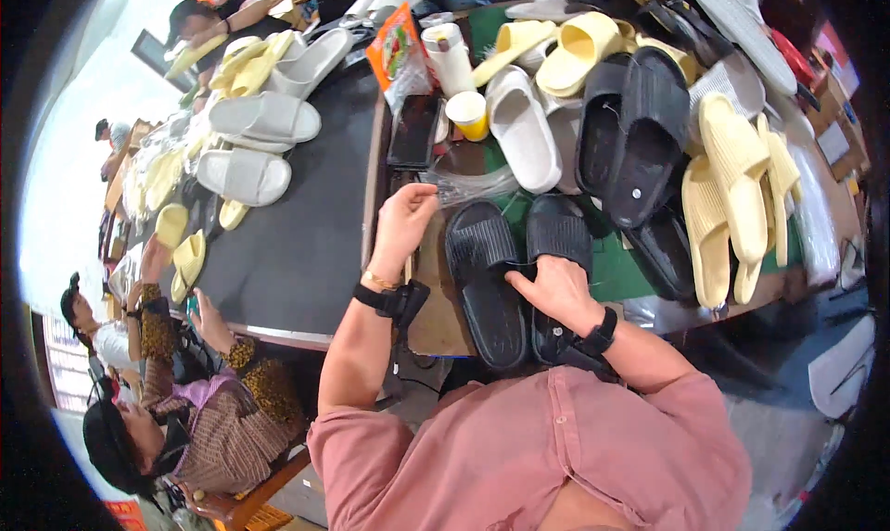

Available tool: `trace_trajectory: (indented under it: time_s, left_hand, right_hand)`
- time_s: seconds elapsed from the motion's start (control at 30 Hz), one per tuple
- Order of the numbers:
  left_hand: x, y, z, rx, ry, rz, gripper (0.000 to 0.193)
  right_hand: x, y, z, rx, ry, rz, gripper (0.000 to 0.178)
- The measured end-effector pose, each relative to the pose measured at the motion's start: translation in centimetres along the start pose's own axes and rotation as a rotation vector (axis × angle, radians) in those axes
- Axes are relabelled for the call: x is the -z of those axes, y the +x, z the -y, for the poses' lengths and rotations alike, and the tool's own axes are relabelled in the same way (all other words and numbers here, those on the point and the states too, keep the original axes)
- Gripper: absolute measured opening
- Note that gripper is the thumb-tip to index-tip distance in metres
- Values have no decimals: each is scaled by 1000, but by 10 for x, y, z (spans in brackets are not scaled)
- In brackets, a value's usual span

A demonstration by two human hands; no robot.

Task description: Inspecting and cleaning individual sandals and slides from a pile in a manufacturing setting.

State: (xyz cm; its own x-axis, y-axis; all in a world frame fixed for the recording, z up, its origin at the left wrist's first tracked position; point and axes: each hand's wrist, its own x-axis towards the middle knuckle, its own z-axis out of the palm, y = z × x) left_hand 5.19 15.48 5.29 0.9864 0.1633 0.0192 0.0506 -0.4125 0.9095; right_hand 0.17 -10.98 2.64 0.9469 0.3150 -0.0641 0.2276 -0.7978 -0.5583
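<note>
A pair of black slide sandals lies side by side at the table's near edge in front of me. My right hand (556, 295) grips the right black slide (559, 227), its fingers under the ribbed strap and its thumb reaching toward the left black slide (489, 290). My left hand (408, 218) is raised just left of the pair, thumb and fingertips pinched together. What that pinch holds, if anything, is too small to make out. Right beside its fingertips lies a bundle of thin clear plastic strands (475, 188).
Black, cream and white slides heap up at the right, among them a black slide (640, 151) and a cream slide (737, 156). A phone (413, 132), yellow-white cup (467, 116) and orange packet (399, 54) stand ahead. Leftward, a dark worktop (315, 253) bears grey slides; a co-worker (227, 410) sits there.
</note>
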Motion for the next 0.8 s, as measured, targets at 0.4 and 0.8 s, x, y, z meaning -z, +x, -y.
trace_trajectory:
  time_s: [0.4,0.8]
  left_hand:
    - [9,-5,-19,209,-484,124,24]
    - [17,1,-5,257,-736,152,15]
  right_hand:
    - [51,-16,17,233,205,-232,31]
    - [321,100,-57,-33,-381,-892,32]
